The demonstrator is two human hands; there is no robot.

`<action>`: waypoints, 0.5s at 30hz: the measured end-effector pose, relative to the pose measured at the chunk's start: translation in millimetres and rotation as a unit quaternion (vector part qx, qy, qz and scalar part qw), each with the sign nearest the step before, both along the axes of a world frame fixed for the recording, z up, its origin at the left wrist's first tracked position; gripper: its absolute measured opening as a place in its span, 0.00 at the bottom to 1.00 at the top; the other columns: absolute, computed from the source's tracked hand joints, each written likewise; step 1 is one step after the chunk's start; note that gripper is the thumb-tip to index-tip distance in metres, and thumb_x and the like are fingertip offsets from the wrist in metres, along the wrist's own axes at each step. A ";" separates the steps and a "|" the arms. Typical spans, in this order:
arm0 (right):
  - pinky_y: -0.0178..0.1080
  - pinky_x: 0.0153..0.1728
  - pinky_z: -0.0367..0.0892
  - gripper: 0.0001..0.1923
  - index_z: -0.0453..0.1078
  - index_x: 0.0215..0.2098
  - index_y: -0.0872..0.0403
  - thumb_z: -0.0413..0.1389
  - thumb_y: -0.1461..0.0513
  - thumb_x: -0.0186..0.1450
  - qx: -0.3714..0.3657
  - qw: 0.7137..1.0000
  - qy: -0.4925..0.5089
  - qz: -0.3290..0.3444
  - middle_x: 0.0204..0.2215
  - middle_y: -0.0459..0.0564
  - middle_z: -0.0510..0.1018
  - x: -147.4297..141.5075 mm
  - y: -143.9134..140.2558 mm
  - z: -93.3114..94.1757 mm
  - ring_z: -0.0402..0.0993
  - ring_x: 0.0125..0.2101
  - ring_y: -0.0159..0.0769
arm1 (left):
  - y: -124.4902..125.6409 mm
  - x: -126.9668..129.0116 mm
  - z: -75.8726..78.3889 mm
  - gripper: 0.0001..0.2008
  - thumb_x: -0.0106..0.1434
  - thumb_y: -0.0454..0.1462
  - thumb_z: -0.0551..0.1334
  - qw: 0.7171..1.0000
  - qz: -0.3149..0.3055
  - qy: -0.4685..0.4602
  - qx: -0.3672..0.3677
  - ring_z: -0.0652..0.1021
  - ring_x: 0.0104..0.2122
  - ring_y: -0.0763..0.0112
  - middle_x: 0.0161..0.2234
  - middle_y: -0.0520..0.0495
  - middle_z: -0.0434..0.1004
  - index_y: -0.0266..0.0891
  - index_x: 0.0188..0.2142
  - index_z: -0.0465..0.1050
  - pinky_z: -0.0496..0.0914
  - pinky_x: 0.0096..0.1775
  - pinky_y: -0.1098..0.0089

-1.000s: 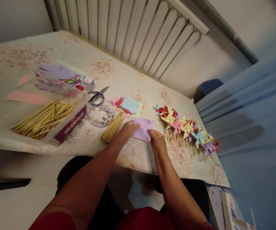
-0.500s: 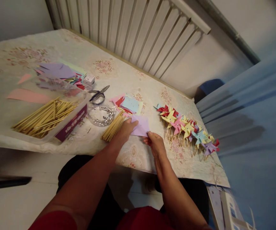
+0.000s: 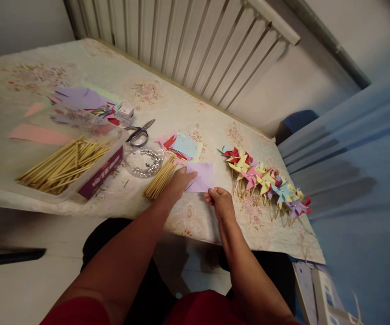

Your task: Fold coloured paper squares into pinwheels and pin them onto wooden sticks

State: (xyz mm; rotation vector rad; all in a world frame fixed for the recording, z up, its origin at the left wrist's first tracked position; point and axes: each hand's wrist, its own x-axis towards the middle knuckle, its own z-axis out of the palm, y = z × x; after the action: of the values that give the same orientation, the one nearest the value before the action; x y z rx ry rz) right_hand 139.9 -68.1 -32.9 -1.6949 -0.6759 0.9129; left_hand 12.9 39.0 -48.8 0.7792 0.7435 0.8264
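Observation:
A square sheet of purple paper (image 3: pixel 201 177) is held between my two hands, just above the table's front part. My left hand (image 3: pixel 182 180) grips its left edge, thumb on top. At the lower right corner, my right hand (image 3: pixel 219 198) pinches the paper between thumb and fingers. Beside my left hand lies a bundle of thin wooden sticks (image 3: pixel 159 180). Behind the purple sheet is a small pile of coloured paper squares (image 3: pixel 185 146), the top one light blue. A round clear dish (image 3: pixel 143 162) of shiny metal pins or beads stands left of the sticks.
Several finished paper pinwheels (image 3: pixel 265 180) lie in a row at the right. Scissors (image 3: pixel 140 133) rest behind the dish. A plastic box (image 3: pixel 103 176) of sticks stands at the left, with purple paper scraps (image 3: pixel 78 97) and a small white box (image 3: pixel 126 115) behind it.
The purple sheet and my right hand have shifted very slightly to the right. Both hands keep their hold, and everything else stays as it was.

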 end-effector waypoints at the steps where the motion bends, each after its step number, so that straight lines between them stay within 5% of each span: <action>1: 0.33 0.21 0.57 0.13 0.70 0.20 0.54 0.62 0.53 0.51 -0.001 1.000 0.000 -0.001 0.18 0.47 0.77 0.1 -0.2 -0.2 0.64 0.17 0.27 | -0.4 -0.3 0.9 0.16 0.49 0.39 0.69 1.000 -0.001 0.002 -0.001 0.75 0.24 0.69 0.27 0.48 0.77 0.34 0.36 0.73 0.68 0.28 0.69; 15: 0.33 0.21 0.58 0.12 0.71 0.21 0.54 0.63 0.54 0.52 -0.005 1.000 0.007 0.002 0.18 0.48 0.78 -3.8 -1.0 0.5 0.65 0.16 0.28 | -0.7 -0.5 0.5 0.19 0.46 0.33 0.69 0.998 -0.010 0.050 0.021 0.76 0.27 0.69 0.32 0.46 0.79 0.33 0.39 0.73 0.70 0.30 0.69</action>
State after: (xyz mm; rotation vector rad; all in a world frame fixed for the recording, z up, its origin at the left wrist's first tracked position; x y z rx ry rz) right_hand 136.1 -69.1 -32.4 -1.6957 -0.6671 0.9309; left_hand 12.4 38.2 -48.4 0.8690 0.8078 0.7904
